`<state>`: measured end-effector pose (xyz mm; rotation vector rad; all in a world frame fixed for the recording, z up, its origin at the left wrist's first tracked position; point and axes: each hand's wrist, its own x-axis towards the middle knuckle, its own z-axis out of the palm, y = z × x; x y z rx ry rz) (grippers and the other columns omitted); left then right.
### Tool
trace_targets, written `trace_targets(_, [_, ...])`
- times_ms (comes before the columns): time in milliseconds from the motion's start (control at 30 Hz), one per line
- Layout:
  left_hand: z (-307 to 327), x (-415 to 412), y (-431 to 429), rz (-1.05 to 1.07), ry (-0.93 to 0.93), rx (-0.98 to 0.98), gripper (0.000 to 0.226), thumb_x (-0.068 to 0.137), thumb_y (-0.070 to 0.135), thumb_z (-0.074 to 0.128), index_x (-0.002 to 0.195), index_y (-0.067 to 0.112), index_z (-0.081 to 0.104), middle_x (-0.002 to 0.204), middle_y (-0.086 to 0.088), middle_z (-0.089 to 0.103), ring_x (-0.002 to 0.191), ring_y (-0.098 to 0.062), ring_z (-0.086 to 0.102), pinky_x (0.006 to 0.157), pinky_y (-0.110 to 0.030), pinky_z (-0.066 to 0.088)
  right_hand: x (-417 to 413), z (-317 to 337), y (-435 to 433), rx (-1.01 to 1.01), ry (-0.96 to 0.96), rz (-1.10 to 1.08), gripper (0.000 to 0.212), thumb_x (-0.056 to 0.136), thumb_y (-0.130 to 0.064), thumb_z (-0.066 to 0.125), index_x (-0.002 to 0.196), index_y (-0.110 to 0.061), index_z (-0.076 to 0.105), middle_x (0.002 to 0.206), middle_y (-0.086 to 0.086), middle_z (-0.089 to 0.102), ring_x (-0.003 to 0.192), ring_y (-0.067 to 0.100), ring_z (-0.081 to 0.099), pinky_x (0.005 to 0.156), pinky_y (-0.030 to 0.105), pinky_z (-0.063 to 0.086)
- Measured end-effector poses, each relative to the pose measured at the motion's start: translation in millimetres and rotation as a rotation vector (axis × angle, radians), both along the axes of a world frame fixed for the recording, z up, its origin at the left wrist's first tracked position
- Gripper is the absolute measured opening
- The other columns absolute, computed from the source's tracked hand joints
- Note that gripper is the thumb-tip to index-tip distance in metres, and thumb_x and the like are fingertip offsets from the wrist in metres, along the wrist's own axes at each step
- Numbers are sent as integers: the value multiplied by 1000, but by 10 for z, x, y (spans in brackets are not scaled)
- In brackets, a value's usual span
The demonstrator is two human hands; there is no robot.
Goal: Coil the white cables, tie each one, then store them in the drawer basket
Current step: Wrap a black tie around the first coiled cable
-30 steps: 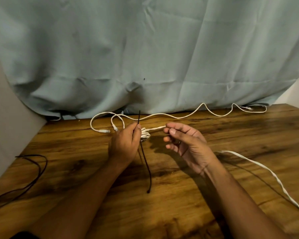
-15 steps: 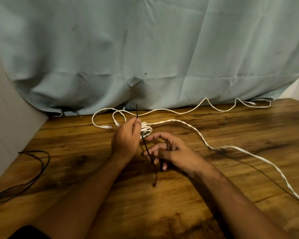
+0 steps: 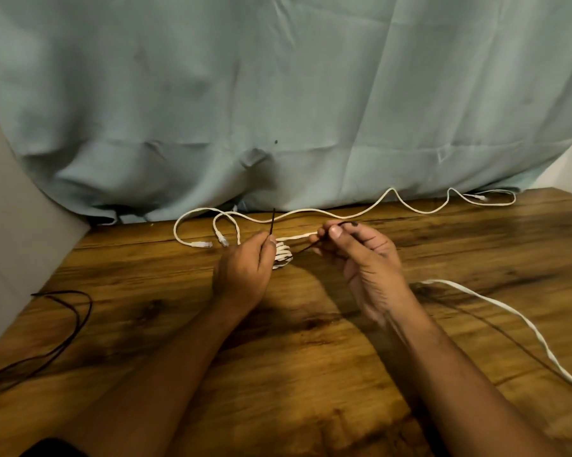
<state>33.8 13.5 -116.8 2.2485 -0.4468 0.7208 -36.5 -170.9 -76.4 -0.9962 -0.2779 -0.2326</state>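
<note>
White cable coil [image 3: 282,255] sat mid-desk [image 3: 311,374], gripped in L hand [image 3: 245,272], which also pinched one end of black tie [image 3: 306,248]. R hand [image 3: 367,255] fingers [image 3: 335,231] curled, pinching tie's other end. 2nd white cable [image 3: 344,214] lay loose nr curtain [image 3: 278,94].

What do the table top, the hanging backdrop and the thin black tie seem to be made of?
Table top: wood or wood-look laminate, brown grain and knots, faint sheen. Backdrop: matte pale blue-green cloth, creased. Black tie: probably plastic or coated wire, thin and bending; too fine to tell.
</note>
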Motion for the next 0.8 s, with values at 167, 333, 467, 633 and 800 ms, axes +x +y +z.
trace_targets(167, [0,-5,13,2,-50,185,41,104,49,26,98,28,62,62,7,54,55,-15,53,56,-39,50,26,9,-44,-3,-21,-175,15,84,-9,71,97,-3,75,85,9,74,66,17,66,62,22,54])
trace_targets(333, [57,-87,-37,27,-123,350,47,104,49,26,123,27,63,72,1,65,67,-24,61,62,-33,41,87,-50,-93,-160,-92,-399,14,92,0,70,103,-4,76,78,7,75,55,10,59,51,17,46])
trace_targets(467, [111,-179,-62,-18,-177,417,36,107,41,37,127,27,63,77,-1,69,71,-27,64,60,-31,34,97,-87,-76,-342,-143,-439,18,93,1,69,110,2,75,80,1,77,66,4,65,59,16,50])
trace_targets(633, [155,-212,-65,-15,-274,453,32,102,39,42,112,24,68,69,0,69,61,-26,66,54,-27,30,98,-121,-32,-482,-171,-413,19,94,-1,70,109,-9,78,95,1,80,87,10,72,84,29,59])
trace_targets(800, [170,-221,-72,-35,-255,481,38,102,42,35,116,24,66,76,-1,72,69,-29,68,55,-31,40,92,-139,-41,-553,-153,-405,18,94,-5,72,110,-11,79,103,1,80,101,17,74,92,38,59])
